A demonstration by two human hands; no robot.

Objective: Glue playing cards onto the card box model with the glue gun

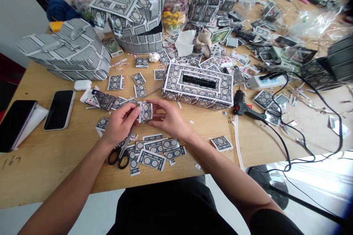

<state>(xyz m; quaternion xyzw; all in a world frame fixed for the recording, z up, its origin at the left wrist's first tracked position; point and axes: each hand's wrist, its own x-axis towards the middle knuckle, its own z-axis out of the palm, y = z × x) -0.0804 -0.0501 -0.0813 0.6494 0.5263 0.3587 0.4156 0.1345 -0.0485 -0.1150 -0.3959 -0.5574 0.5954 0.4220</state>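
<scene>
In front of me my left hand [121, 123] pinches a small cut or folded playing card [145, 112] with a blue-and-white patterned back. From the other side, the curled fingers of my right hand [169, 118] grip its right edge, partly hidden behind it. A pair of scissors [121, 154] with black handles lies by my left wrist, the blades reaching under that hand. Several cut card strips [152, 159] are scattered below my hands. Just beyond them stands a box covered in cards [197, 85] with a dark slot in its top.
A black glue gun [242, 105] lies right of the box, its cable running to a power strip [266, 81]. Loose cards [263, 100] and plastic wrap crowd the right. Two card-covered baskets [79, 49] [138, 40] stand back left. Phones [59, 110] lie at the left.
</scene>
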